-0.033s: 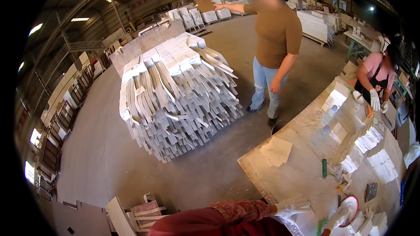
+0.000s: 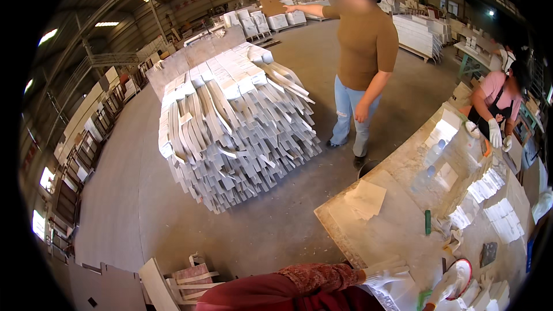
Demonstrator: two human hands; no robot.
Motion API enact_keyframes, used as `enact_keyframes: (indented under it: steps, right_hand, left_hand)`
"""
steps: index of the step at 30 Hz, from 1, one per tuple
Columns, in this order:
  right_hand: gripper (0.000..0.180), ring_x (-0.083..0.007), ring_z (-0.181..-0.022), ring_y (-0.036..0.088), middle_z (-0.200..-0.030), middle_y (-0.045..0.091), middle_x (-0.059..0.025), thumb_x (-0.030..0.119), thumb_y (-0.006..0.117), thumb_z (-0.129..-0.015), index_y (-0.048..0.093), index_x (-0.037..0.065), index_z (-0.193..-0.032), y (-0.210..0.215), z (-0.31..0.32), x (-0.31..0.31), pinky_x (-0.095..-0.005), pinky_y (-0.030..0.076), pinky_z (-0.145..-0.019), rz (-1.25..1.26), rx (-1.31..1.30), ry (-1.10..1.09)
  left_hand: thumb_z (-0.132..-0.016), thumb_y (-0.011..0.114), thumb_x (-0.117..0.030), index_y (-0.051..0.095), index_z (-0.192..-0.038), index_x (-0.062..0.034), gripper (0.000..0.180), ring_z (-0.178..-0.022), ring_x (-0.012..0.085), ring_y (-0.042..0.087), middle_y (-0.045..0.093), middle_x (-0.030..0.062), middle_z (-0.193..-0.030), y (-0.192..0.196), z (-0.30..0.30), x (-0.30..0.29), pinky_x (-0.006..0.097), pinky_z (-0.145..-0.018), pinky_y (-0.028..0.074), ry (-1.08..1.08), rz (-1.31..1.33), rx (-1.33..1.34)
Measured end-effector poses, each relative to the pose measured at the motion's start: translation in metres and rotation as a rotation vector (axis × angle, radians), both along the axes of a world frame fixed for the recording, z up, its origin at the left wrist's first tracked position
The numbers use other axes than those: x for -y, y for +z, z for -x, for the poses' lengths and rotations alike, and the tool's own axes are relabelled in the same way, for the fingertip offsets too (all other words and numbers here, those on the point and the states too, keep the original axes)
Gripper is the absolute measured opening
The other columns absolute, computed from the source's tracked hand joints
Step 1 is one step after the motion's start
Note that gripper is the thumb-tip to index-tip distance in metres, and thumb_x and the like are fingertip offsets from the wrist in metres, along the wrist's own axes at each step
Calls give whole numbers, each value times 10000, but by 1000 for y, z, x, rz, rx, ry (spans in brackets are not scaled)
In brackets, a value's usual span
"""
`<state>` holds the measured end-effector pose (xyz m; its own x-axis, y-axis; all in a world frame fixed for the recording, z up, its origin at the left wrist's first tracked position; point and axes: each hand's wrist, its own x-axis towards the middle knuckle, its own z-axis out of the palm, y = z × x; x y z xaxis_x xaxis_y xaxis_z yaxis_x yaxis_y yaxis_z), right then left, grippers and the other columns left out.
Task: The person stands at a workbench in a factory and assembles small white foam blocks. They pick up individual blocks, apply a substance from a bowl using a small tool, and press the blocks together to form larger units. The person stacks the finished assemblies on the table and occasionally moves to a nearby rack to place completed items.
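Note:
My left hand [image 2: 387, 272], in a white knit glove, rests at the near edge of the worktable [image 2: 397, 201]. Its fingers are stretched out over a pale flat piece [image 2: 397, 291]. To its right, my gloved right hand [image 2: 442, 289] is at the side of a round white dish with a red rim [image 2: 461, 276]. How its fingers close there is too unclear to make out. A small green object [image 2: 424, 298] lies beside that hand. Past the dish is a dark grey block [image 2: 488, 253]. Several white pieces [image 2: 500, 295] lie at the right hand's far side.
A green bar [image 2: 428, 222], a clear bottle [image 2: 424, 179] and stacked white strips [image 2: 504, 219] are on the table. Across it, a gloved co-worker [image 2: 496, 103] works. Another person [image 2: 366, 52] stands with one arm outstretched beside a large stack of pale strips [image 2: 242, 132].

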<state>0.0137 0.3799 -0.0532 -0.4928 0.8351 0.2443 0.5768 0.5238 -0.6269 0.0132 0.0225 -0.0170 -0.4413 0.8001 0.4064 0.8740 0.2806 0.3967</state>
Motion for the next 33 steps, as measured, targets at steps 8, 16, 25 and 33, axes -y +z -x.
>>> enact_keyframes:
  steps: [8, 16, 25, 33]
  right_hand:
    - [139, -161, -898, 519, -962, 540, -57, 166, 546, -981, 584, 34, -961, 37, -48, 37, -298, 434, -764, -6, -374, -40]
    - [172, -130, -837, 501, -905, 516, -29, 202, 524, -1007, 568, 43, -957, 33, -102, 172, -272, 425, -710, 692, -479, 258]
    - [221, -87, -750, 444, -826, 460, 10, 255, 494, -1037, 539, 64, -936, 33, -95, 222, -244, 387, -630, 961, -457, 371]
    - [245, -119, -728, 413, -797, 436, -3, 251, 482, -1031, 539, 37, -926, 20, -83, 225, -287, 388, -616, 604, -454, 434]
  left_hand:
    - [-586, 854, -463, 501, -1386, -63, 961, -1372, 382, 404, 467, 180, -1436, -14, 3, -1, 551, -1170, 286, 15, -24, -61]
    - [-574, 839, -476, 517, -1301, -17, 919, -1229, 310, 475, 531, 137, -1284, -3, 3, -3, 450, -1083, 330, 98, 95, -65]
    - [-617, 790, -468, 516, -1316, -58, 856, -1218, 269, 476, 539, 107, -1279, 8, -4, 1, 425, -1079, 312, 94, -6, -12]
    - [-610, 794, -458, 493, -1365, -52, 908, -1226, 297, 469, 547, 116, -1271, 7, -1, 3, 440, -1083, 314, 46, -81, 28]
